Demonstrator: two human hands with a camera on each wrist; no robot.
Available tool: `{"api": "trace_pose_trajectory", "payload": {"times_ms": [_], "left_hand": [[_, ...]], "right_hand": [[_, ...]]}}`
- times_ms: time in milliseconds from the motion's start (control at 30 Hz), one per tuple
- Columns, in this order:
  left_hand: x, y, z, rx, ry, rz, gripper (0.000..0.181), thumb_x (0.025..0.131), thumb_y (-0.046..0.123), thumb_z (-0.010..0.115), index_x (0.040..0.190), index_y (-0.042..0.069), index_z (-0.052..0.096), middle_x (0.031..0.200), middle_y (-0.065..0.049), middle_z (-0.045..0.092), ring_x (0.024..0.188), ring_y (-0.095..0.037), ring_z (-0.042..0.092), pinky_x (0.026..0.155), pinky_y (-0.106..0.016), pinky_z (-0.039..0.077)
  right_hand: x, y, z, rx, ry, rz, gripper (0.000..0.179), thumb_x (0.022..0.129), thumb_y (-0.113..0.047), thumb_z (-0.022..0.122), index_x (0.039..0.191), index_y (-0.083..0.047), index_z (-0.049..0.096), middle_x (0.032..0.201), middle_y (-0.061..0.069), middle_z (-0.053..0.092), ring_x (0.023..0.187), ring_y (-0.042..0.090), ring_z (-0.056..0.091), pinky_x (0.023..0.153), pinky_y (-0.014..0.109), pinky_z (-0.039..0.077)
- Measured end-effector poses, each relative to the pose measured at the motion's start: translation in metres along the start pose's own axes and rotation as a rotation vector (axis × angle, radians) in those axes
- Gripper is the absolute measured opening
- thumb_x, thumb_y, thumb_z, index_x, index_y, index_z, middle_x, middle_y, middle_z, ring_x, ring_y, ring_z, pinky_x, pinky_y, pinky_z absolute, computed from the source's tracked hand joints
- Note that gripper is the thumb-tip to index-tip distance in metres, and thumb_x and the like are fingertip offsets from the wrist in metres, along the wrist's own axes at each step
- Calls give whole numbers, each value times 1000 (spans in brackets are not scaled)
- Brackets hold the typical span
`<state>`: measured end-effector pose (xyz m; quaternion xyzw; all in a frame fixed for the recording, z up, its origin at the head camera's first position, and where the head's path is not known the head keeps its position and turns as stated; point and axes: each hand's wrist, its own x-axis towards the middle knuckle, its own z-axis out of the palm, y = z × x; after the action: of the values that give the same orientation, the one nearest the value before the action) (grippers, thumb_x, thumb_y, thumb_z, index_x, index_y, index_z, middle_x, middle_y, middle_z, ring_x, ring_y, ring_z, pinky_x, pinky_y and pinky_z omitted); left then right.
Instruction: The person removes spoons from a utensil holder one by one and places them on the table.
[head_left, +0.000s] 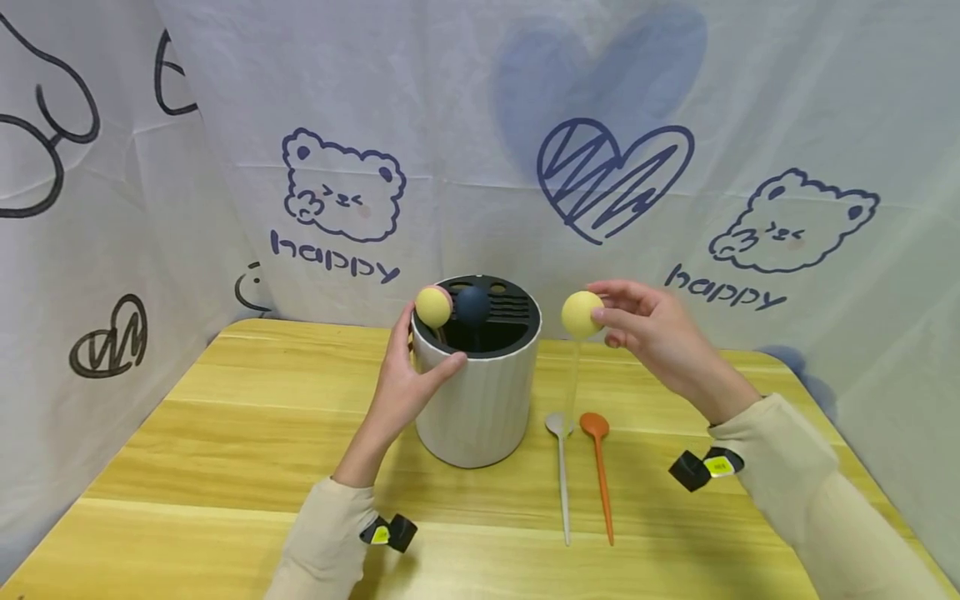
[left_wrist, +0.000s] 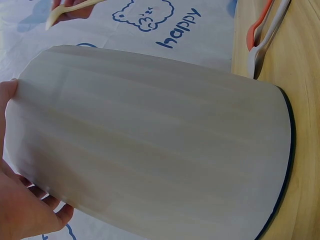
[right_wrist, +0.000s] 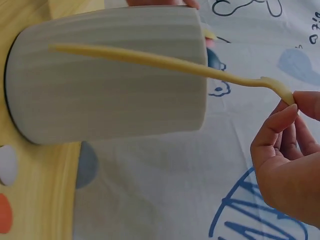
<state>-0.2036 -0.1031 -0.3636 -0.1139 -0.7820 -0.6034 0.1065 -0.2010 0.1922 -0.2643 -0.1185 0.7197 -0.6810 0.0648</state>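
Cloth (head_left: pixel 457 108) with bears (head_left: pixel 343 187) hangs behind the table (head_left: pixel 225 467). The right hand (head_left: pixel 656 337) pinches the yellow spoon (head_left: pixel 581 314) in the air beside the utensil holder (head_left: pixel 476 408); the left hand (head_left: pixel 405 387) curls wide around that holder. The spoon looks light and stiff; its round end seems easy to pinch.

We see the left grip (head_left: pixel 397 387) holding the white holder (head_left: pixel 483 404) by its left side, and right of the holder the right grip (head_left: pixel 660 337) pinches a yellow spoon (head_left: pixel 580 314) by its head. In the holder stand a dark blue spoon (head_left: pixel 472 306) and a second yellow spoon (head_left: pixel 433 307); right of it a grey spoon (head_left: pixel 563 479) and an orange spoon (head_left: pixel 602 477) lie on the surface (head_left: pixel 195 450).
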Motion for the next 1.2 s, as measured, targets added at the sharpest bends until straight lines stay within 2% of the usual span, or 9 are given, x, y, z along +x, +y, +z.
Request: {"api": "trace_pose_trajectory", "payload": {"times_ms": [267,467,800,1033,1200], "left_hand": [[0,0,0,5,3,-3,96,82,38,70,155,12,13,159,-10,14,142,-31,19,114,-49,22],[0,0,0,2,4,-4,96,82,39,69,155,12,13,159,-10,14,142,-31,19,113,-51,22],[-1,1,0,7,-1,-9,97,82,38,69,155,12,13,159,-10,14,143,-30,17,113,-50,22],[-1,0,0,8,-1,-3,97,82,38,69,156,12,13,159,-10,14,143,-31,18,113,-50,22],[-1,0,0,10,1,-3,96,82,38,70,155,12,13,159,-9,14,143,-31,18,114,-50,22]], "right_hand": [[-4,15,-11,28,3,12,26,93,-5,63,119,-6,59,107,7,61,86,16,56,69,22,48],[-9,29,-22,17,-1,45,27,94,-8,62,120,-5,58,109,5,61,89,15,57,72,22,48],[-21,60,-44,77,12,126,25,95,-10,62,119,-5,58,109,2,60,85,12,57,71,22,49],[-27,75,-55,147,9,155,17,95,-8,61,111,-11,65,107,1,61,82,11,56,68,22,49],[-31,87,-62,174,-16,167,18,96,-7,59,108,-14,69,102,-1,65,79,10,56,66,22,49]]}}
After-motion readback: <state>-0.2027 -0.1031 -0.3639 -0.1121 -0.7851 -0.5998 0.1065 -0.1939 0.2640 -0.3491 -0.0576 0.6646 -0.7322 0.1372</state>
